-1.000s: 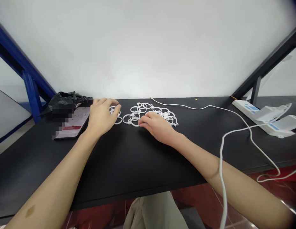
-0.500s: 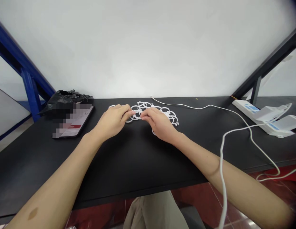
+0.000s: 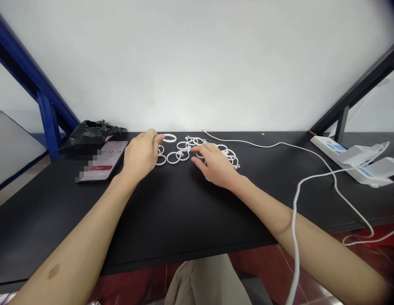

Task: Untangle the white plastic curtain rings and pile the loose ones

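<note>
Several white curtain rings [image 3: 173, 158] with small eyelets lie in a loose, partly overlapping cluster on the black table. My left hand [image 3: 141, 154] is on the left of them, its thumb and fingers pinched on one white curtain ring [image 3: 169, 138] that sticks out to the right of the fingertips. Part of the rings beneath that hand is hidden. Over the right part of the cluster is my right hand [image 3: 213, 164], palm down, thumb and fingers apart. It covers some rings; others [image 3: 231, 157] show beyond its far side.
A phone [image 3: 104, 163] with a lit screen lies at the left, by a crumpled black plastic bag [image 3: 92, 130]. A white cable [image 3: 276, 143] runs across the table [image 3: 171, 220] to the right, where a power strip [image 3: 339, 154] with white plugs sits. A white wall stands behind.
My left hand has moved left and slightly away from the right hand, with a ring in its fingers. The right hand's thumb and fingers have spread apart. More rings show between the hands.
</note>
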Demonstrator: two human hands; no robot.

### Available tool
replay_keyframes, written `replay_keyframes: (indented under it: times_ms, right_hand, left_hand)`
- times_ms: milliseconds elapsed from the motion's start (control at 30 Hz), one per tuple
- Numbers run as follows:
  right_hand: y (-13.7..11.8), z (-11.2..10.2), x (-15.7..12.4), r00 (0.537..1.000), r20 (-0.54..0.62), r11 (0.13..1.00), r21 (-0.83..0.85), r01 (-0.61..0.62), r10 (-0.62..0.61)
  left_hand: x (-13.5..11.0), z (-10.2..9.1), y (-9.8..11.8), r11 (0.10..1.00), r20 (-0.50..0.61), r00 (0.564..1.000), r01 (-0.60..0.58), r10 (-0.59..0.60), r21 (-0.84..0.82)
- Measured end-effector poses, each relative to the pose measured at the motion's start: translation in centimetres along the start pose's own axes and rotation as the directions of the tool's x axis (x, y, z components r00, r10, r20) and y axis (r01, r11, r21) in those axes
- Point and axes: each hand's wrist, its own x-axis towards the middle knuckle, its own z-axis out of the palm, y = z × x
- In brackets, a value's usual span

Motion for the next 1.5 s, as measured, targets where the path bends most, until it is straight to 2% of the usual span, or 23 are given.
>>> replay_keyframes:
  times_ms: [100, 233, 333, 400, 533, 600, 667, 733, 800, 867, 967, 1100, 1200, 1267, 1367, 1433, 1500]
  right_hand:
    - [-0.6, 0.8, -0.1, 0.983, 0.087, 0.981, -0.090, 0.169, -0.162]
    - [-1.4, 2.0, -0.1, 0.929, 0.210, 0.930, -0.146, 0.337, -0.304]
    - [-1.6, 2.2, 0.0, 0.918, 0.241, 0.922, -0.151, 0.356, -0.315]
    - [-1.5, 2.0, 0.1, 0.918, 0.225, 0.920, -0.147, 0.364, -0.327]
    - [-1.2, 1.5, 0.0, 0.922, 0.147, 0.926, -0.076, 0.371, -0.357]
    - [-1.2, 1.1, -0.1, 0.957, 0.046, 0.957, 0.053, 0.284, -0.287]
    - [-1.3, 0.8, -0.1, 0.993, -0.071, 0.957, 0.266, 0.113, -0.097]
    - [-1.4, 0.6, 0.0, 0.986, -0.117, 0.857, 0.514, -0.044, 0.121]
    - [-1.4, 0.4, 0.2, 0.967, -0.072, 0.698, 0.706, -0.123, 0.243]
    - [-1.3, 0.4, 0.3, 0.961, -0.014, 0.567, 0.810, -0.151, 0.276]
    - [-1.5, 0.3, 0.3, 0.960, 0.019, 0.507, 0.846, -0.165, 0.280]
    - [-1.6, 0.3, 0.2, 0.966, 0.008, 0.536, 0.831, -0.151, 0.259]
    - [-1.5, 0.5, 0.0, 0.972, -0.015, 0.641, 0.755, -0.142, 0.233]
    - [-1.3, 0.6, -0.2, 0.980, -0.054, 0.778, 0.617, -0.117, 0.190]
    - [-1.1, 0.8, -0.4, 0.995, -0.085, 0.952, 0.306, -0.027, 0.056]
    - [-1.0, 0.9, -0.5, 0.999, -0.035, 0.993, 0.117, 0.017, -0.013]
    - [-0.9, 0.9, -0.5, 0.999, 0.040, 0.999, -0.022, 0.033, -0.032]
  left_hand:
    - [0.1, 0.1, -0.9, 0.996, -0.024, 0.997, 0.072, -0.071, 0.046]
    - [0.0, 0.3, -1.7, 0.991, -0.005, 0.999, 0.038, -0.038, 0.130]
    - [-0.2, 0.4, -1.7, 0.982, -0.028, 0.999, 0.048, -0.044, 0.180]
    - [-0.2, 0.2, -1.6, 0.986, -0.040, 0.997, 0.068, -0.063, 0.150]
    - [0.2, -0.4, -1.2, 0.994, -0.038, 0.997, 0.065, -0.068, -0.090]
    - [0.2, -0.7, -0.8, 0.972, -0.017, 1.000, 0.022, -0.027, -0.235]
    - [0.0, -0.8, -0.1, 0.940, 0.010, 0.999, -0.028, 0.034, -0.340]
    - [-0.5, -0.6, 0.8, 0.919, 0.028, 0.992, -0.106, 0.126, -0.379]
    - [-1.1, -0.2, 1.7, 0.906, 0.033, 0.966, -0.227, 0.255, -0.357]
    - [-1.7, 0.4, 2.4, 0.892, 0.048, 0.933, -0.323, 0.355, -0.317]
    - [-2.1, 1.2, 2.7, 0.889, 0.066, 0.919, -0.355, 0.388, -0.291]
    - [-2.0, 1.5, 2.6, 0.895, 0.095, 0.934, -0.296, 0.344, -0.334]
    - [-1.6, 1.1, 2.4, 0.911, 0.111, 0.944, -0.264, 0.312, -0.316]
    - [-1.3, 0.8, 2.0, 0.936, 0.077, 0.963, -0.228, 0.257, -0.266]
    - [-0.7, 0.4, 1.0, 0.973, 0.008, 0.992, -0.123, 0.127, -0.194]
    - [-0.2, 0.2, 0.4, 0.985, -0.014, 0.998, -0.056, 0.054, -0.161]
    - [0.0, 0.2, -0.2, 0.991, -0.018, 1.000, -0.010, 0.008, -0.132]
